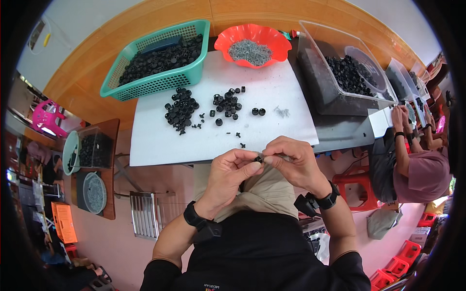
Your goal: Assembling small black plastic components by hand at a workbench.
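Now left hand pinches black part.

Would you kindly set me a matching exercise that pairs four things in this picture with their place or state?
1. Teal basket
2. Red bowl
3. Large clear bin
4. Left hand

A. Pinching a small black part
B. Right of the white sheet
C. Holding small grey pieces
D. At the sheet's far left corner

Pairs: 1-D, 2-C, 3-B, 4-A
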Demonstrator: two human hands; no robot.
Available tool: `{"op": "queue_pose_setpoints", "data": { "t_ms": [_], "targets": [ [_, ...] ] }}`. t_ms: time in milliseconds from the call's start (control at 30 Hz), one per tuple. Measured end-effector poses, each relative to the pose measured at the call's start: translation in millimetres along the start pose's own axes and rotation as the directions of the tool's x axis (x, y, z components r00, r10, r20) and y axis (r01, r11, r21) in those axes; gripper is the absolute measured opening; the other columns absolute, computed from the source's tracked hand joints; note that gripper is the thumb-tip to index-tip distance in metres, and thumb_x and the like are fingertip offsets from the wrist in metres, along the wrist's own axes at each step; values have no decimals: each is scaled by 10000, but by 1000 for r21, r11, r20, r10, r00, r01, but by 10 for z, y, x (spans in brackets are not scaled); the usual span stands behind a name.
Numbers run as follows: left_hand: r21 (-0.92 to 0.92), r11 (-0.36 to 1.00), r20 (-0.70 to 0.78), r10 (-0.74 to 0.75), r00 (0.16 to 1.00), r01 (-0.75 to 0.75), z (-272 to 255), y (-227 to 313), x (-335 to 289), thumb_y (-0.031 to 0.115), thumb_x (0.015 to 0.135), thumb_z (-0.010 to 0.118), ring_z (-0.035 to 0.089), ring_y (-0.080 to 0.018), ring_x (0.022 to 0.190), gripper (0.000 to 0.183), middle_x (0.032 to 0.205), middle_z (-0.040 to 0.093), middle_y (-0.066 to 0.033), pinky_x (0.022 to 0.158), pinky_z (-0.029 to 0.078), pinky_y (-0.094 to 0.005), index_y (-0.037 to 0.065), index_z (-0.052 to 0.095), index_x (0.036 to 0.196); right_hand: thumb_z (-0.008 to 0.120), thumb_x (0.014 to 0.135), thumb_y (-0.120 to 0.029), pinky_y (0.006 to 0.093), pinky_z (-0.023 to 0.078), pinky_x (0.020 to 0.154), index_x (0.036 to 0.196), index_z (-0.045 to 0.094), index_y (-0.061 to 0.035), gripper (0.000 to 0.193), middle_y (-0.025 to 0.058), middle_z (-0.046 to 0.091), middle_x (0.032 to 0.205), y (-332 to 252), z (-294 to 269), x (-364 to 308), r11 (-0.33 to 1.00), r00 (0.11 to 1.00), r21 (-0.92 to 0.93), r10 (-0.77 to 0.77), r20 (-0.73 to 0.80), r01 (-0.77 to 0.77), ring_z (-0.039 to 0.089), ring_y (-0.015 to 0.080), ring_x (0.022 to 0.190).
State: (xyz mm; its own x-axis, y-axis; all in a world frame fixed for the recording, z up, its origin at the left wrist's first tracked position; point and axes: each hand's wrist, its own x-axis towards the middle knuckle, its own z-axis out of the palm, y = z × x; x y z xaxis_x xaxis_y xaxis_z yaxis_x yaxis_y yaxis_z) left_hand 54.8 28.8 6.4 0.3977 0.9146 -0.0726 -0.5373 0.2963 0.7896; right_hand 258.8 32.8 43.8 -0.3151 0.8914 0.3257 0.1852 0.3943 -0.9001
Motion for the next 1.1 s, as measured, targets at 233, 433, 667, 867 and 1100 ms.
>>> {"op": "queue_pose_setpoints", "data": {
  "t_ms": [233, 433, 667, 867, 1100],
  "targets": [
    [16, 1000, 0, -7, 1000, 7, 16, -11, -24, -46, 922, 685, 719, -183, 922, 173, 1052, 719, -135, 843, 612, -308, -8, 667, 1090, 724, 877, 33, 284, 534, 721, 1000, 706, 4, 127, 101, 708, 934, -28, -8, -48, 993, 999, -105, -46, -11, 45, 683, 175, 818],
    [30, 1000, -2, -5, 1000, 5, 57, -27, -23, -43, 921, 687, 724, -184, 921, 174, 1048, 718, -133, 838, 617, -309, -6, 670, 1090, 700, 882, 24, 297, 540, 710, 1042, 717, -7, 163, 114, 685, 938, -34, -6, -77, 990, 996, -115, -86, 6, 87, 687, 244, 819],
    [-78, 993, -16, -87, 996, 85, 70, 8, -44, -1, 938, 684, 716, -163, 937, 168, 1044, 712, -100, 838, 615, -294, 9, 669, 1105, 734, 850, 21, 303, 546, 721, 1152, 700, -25, 307, 113, 660, 973, -41, 2, -111, 980, 993, -162, -113, 26, 115, 674, 238, 831],
    [-106, 986, -24, -131, 991, 128, 91, 15, -29, 37, 956, 678, 699, -142, 946, 162, 1055, 711, -80, 877, 595, -297, 32, 671, 1118, 793, 799, 3, 301, 555, 692, 1167, 696, -31, 382, 108, 649, 982, 68, 70, -115, 946, 972, -239, -233, -39, 217, 676, 214, 813],
    [-127, 977, -27, -174, 984, 169, 155, 69, -28, 101, 992, 647, 692, -143, 965, 128, 1034, 703, -62, 892, 590, -311, 40, 663, 1104, 785, 829, -13, 289, 541, 665, 1170, 689, -9, 354, 107, 635, 988, 103, 95, -124, 970, 976, -153, -202, -79, 188, 664, 178, 783]
  ]
}}
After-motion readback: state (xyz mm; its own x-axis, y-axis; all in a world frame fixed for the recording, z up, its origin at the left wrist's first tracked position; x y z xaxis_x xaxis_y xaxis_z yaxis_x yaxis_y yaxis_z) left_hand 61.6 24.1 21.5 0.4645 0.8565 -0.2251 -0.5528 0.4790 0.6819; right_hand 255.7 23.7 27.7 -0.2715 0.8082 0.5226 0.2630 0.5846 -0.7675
